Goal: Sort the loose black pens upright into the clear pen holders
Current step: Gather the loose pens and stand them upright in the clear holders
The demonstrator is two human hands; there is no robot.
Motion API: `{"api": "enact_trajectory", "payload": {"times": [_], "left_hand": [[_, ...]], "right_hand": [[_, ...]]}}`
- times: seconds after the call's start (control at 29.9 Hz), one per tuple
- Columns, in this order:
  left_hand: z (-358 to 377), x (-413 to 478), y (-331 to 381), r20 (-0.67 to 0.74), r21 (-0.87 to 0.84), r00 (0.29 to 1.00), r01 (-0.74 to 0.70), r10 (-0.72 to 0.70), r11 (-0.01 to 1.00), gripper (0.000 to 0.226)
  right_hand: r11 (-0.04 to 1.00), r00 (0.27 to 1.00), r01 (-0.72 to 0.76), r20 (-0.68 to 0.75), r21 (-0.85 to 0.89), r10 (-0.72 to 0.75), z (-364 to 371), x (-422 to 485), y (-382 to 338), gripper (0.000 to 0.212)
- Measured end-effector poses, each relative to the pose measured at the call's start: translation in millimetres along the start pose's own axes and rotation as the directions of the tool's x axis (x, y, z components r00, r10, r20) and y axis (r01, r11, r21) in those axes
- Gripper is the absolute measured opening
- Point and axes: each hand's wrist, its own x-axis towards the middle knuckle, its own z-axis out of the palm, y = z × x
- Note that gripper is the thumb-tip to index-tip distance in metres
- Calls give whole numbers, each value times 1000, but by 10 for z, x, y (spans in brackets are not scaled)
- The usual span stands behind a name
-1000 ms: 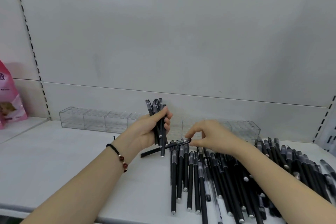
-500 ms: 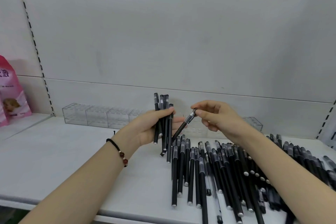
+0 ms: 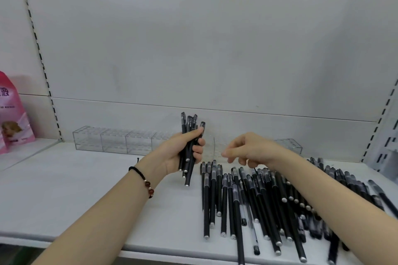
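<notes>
Head view: pen bundle (image 3: pixel 190 123) stands upright, gripped in left hand (image 3: pixel 176 153).

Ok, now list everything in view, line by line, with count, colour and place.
pens in a bundle: several, black, upright in the left hand's grip
loose pens: many, black with silver ends, lying on the shelf, centre to right
pen holders: a row, clear, along the shelf's back edge; no pens visible in them
bag: one, pink, far left on the neighbouring shelf
shelf: one, white
back panel: one, pale grey, behind the holders
bracelet: one, black cord with reddish beads, left wrist
left hand: grips the bundle
right hand: holds nothing, fingers loosely curled, above the loose pens
</notes>
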Motion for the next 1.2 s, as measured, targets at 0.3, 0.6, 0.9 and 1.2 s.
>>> {"api": "enact_trajectory", "payload": {"times": [0.3, 0.6, 0.9, 1.2], "left_hand": [[-45, 28, -49, -51, -3, 999, -8, 8, 1000, 23], [-43, 56, -76, -89, 29, 995, -38, 40, 999, 22], [-45, 51, -55, -111, -2, 992, -59, 59, 998, 22], [-36, 34, -43, -124, -23, 990, -72, 69, 997, 20]], "right_hand": [[879, 993, -119, -59, -462, 104, 279, 100, -187, 35], [826, 991, -131, -102, -548, 90, 400, 182, -214, 33], [914, 985, -156, -125, -375, 117, 538, 145, -271, 41], [942, 973, -226, -98, -249, 208, 573, 207, -279, 19]]}}
